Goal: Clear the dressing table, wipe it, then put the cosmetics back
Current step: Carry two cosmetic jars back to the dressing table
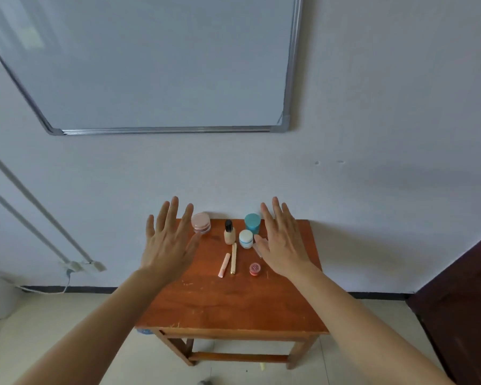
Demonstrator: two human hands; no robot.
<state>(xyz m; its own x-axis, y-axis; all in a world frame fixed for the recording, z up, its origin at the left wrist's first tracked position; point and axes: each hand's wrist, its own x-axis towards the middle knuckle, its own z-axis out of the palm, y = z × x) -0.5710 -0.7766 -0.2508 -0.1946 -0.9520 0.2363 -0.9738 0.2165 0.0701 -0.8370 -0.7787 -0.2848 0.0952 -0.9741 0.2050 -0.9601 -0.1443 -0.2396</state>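
Between left hand [168,241] and right hand [283,241] — cosmetics [229,235] on table [233,301] | fingers [174,213] straight

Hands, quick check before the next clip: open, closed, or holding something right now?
Left hand: open, fingers spread, holding nothing, above the table.
Right hand: open, fingers straight, holding nothing.

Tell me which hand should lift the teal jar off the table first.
Right, probably. The right hand hovers open just beside the teal jar at the back of the table. The left hand, also open, is across by the pink jar, with the bottle in between.
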